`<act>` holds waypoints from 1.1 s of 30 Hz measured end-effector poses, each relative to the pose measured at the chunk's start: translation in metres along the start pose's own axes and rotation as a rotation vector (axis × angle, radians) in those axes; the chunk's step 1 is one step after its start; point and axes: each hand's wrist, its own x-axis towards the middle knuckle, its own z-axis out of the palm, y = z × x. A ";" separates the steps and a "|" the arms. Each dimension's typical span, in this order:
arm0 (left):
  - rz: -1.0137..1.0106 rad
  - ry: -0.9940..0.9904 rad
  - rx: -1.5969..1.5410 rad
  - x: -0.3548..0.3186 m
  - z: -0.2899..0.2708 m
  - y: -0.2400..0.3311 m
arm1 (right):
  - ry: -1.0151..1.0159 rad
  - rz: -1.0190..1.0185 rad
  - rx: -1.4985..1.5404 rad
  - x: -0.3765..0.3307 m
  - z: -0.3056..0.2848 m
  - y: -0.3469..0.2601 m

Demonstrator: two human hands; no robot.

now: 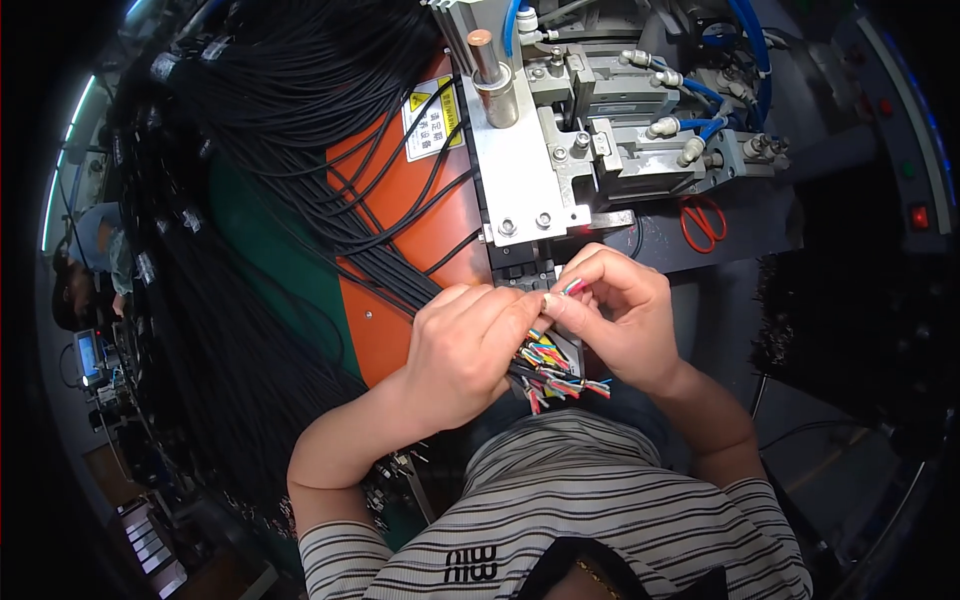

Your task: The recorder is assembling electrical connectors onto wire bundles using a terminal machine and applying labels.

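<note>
Wires [573, 287] sit pinched in the fingers of the right hand [630, 325] near the metal fixture [520, 170]; the left hand [460, 345] curls beside them, hold hidden; splayed cable ends [545, 357] below look stripped but loose, work seemingly partway

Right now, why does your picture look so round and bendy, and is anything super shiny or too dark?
Head view: the fisheye lens bends straight edges near the rim, and the corners go black; head view: the metal plate glares almost white; head view: the black cables at left are dim, blending together in places.
</note>
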 end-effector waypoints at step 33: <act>-0.247 -0.125 -0.465 -0.005 -0.002 -0.026 | -0.108 -0.019 -0.207 0.016 -0.006 -0.002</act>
